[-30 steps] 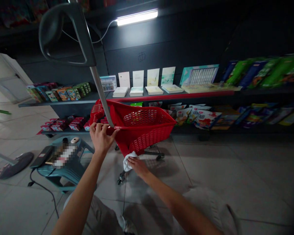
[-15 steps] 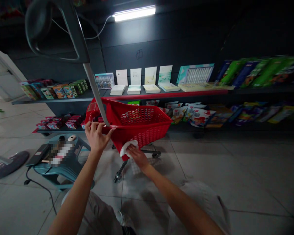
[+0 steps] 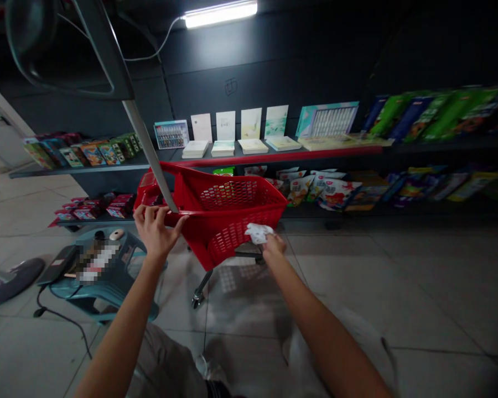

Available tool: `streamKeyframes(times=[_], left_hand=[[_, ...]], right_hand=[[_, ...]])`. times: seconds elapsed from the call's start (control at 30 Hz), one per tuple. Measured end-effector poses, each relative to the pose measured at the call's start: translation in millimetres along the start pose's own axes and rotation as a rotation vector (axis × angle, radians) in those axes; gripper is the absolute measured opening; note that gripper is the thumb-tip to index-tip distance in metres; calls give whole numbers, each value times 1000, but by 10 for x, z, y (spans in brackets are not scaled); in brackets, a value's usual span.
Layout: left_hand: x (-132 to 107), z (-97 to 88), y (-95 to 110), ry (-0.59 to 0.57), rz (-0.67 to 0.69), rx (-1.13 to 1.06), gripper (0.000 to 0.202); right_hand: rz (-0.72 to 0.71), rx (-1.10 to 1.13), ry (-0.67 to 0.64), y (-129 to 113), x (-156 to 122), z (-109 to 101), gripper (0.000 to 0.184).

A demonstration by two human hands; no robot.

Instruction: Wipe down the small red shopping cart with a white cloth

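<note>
Evidently the left hand (image 3: 153, 229) grips the rim of the cart (image 3: 228, 215), a light, stiff plastic basket on wheels, likely to roll. Right hand (image 3: 273, 246) pinches a soft cloth (image 3: 258, 232) against its side.

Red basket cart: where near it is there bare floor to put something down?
Bare tiles lie right of the red basket cart, between the lower shelf and the right hand holding a white cloth. Left is crowded: the left hand grips the rim, beside a loaded teal stool.
</note>
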State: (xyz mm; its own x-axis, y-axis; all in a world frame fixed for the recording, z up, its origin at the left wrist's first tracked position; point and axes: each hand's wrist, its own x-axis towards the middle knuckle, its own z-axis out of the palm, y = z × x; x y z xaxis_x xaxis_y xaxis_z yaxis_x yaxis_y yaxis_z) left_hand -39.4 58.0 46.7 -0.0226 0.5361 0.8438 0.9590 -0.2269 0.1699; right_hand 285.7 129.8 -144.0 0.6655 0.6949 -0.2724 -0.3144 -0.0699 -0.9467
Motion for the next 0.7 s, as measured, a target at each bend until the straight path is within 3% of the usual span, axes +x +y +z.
streamKeyframes(times=[0.13, 0.2, 0.3, 0.37, 0.43, 0.5, 0.6, 0.7], left_hand=[[0, -15, 26, -5, -8, 20, 39], [-2, -26, 45, -10, -14, 15, 37], [-6, -33, 69, -12, -30, -10, 36], [-4, -30, 75, -14, -37, -19, 36], [6, -21, 70, -10, -37, -13, 37], [23, -10, 52, 2, -34, -2, 37], [54, 13, 5, 13, -20, 6, 37], [76, 48, -47, 16, 1, 2, 39]], right_hand=[[-137, -106, 307, -323, 248, -66, 48], [-245, -265, 317, -282, 139, -11, 48], [-345, -416, 45, 72, -362, 155, 43], [-448, -499, -232, 402, -816, 258, 44], [-434, -510, -460, 678, -1217, 327, 40], [-371, -460, -542, 814, -1442, 372, 32], [-193, -274, -544, 696, -1343, 404, 24], [-163, -165, -447, 272, -829, 317, 16]])
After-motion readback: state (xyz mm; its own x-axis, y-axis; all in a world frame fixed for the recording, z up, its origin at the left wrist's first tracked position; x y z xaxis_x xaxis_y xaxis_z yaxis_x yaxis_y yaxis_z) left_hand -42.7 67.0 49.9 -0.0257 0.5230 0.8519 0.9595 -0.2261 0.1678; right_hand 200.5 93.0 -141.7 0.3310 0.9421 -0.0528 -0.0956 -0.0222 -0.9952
